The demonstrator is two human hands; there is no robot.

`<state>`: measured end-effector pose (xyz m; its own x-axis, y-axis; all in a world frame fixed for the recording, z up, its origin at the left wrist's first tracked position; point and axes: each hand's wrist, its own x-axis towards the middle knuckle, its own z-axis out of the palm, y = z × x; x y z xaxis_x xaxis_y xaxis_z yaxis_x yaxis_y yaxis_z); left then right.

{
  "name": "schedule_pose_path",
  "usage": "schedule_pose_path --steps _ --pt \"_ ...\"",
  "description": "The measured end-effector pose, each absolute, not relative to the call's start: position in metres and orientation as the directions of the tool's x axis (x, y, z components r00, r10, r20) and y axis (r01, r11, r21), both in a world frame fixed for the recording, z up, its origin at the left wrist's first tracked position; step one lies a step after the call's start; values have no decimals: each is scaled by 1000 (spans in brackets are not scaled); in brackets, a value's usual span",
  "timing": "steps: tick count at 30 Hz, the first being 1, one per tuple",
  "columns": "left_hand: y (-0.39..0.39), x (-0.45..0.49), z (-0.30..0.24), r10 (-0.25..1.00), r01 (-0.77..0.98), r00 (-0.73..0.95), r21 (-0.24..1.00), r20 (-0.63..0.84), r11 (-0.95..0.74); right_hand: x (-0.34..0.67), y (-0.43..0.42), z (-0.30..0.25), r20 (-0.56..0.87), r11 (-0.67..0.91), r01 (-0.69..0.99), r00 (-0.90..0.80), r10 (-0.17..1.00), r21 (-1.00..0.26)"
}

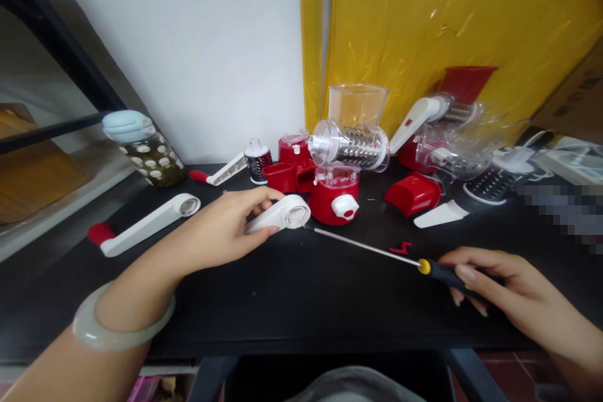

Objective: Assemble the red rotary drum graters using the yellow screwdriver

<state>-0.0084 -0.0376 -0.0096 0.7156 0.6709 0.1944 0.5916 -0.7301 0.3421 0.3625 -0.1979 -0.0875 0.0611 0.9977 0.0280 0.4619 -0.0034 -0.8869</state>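
Observation:
My left hand [235, 220] is closed around a white crank handle [289, 212], whose round socket end points right. In my right hand [499, 276] is a long screwdriver [367, 247] with a black and yellow grip. Its shaft reaches left, and the tip is close to the crank's round end; whether they touch I cannot tell. A small bit, perhaps a screw, shows at the tip but is too small to make out. Just behind stands a red and clear rotary grater [336, 198] with a metal drum inside. A small red zigzag piece [401, 249] lies beyond the shaft.
Another crank [146, 226] with a red knob lies left, a third [221, 173] behind it. A patterned bottle [146, 151] stands back left. Red parts [282, 177], grater drums [258, 160], a white blade-shaped piece [440, 213] and a second grater [447, 138] crowd the back.

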Motion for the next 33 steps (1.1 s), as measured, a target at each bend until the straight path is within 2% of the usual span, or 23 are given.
schedule_pose_path --steps 7,15,27,33 --pt "-41 -9 -13 645 547 707 354 291 -759 363 -199 -88 -64 -90 432 72 995 -897" --pt "-42 -10 -12 653 549 692 364 308 -753 361 -198 -87 -172 -205 331 127 977 -921" --pt "-46 -6 -11 646 547 702 353 300 -759 350 -198 -81 -172 -223 297 189 967 -928" --pt "-46 -5 -12 647 547 700 354 304 -759 353 -197 -84 -173 -216 307 161 972 -927"
